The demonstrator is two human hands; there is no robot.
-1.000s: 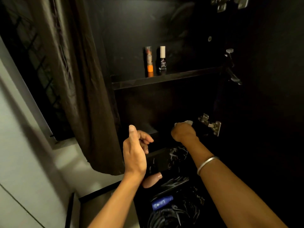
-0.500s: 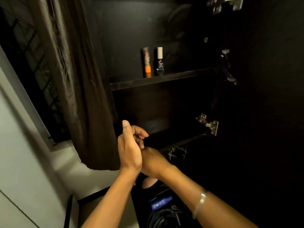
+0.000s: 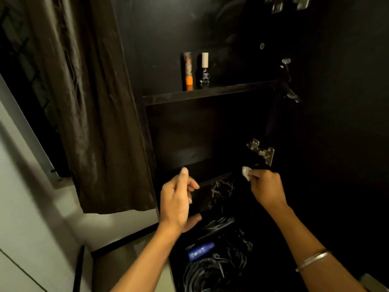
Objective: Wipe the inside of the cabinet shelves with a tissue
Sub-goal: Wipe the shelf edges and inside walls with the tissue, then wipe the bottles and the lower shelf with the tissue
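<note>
**A:** A dim room: pale wall (image 3: 25, 207) at left, a dark curtain (image 3: 84, 112) hanging beside it, and an open black cabinet (image 3: 210, 28) filling the right. What can be counted?

**B:** Two shelves show. The upper shelf (image 3: 208, 92) carries two small items side by side: an orange-based tube (image 3: 188, 70) at left, a white-capped bottle (image 3: 204, 67) just right of it. The lower shelf (image 3: 212, 171) looks bare where it can be seen. Two metal hinges sit on the right side, one (image 3: 262, 151) near the lower shelf, one (image 3: 286, 3) at the top edge.

**A:** And below?

**B:** A dark compartment holds coils of black cable (image 3: 216, 268), with one blue bottle (image 3: 201, 251) lying among them.

**A:** The hands?

**B:** Two. The left hand (image 3: 175, 201) hovers near the lower shelf's front edge, thumb up, fingers loosely curled, holding nothing. The right hand (image 3: 266, 188), a metal bangle (image 3: 312, 260) on its forearm, pinches one crumpled tissue (image 3: 245, 171) at its fingertips, just below the lower hinge, at the right end of the lower shelf.
</note>
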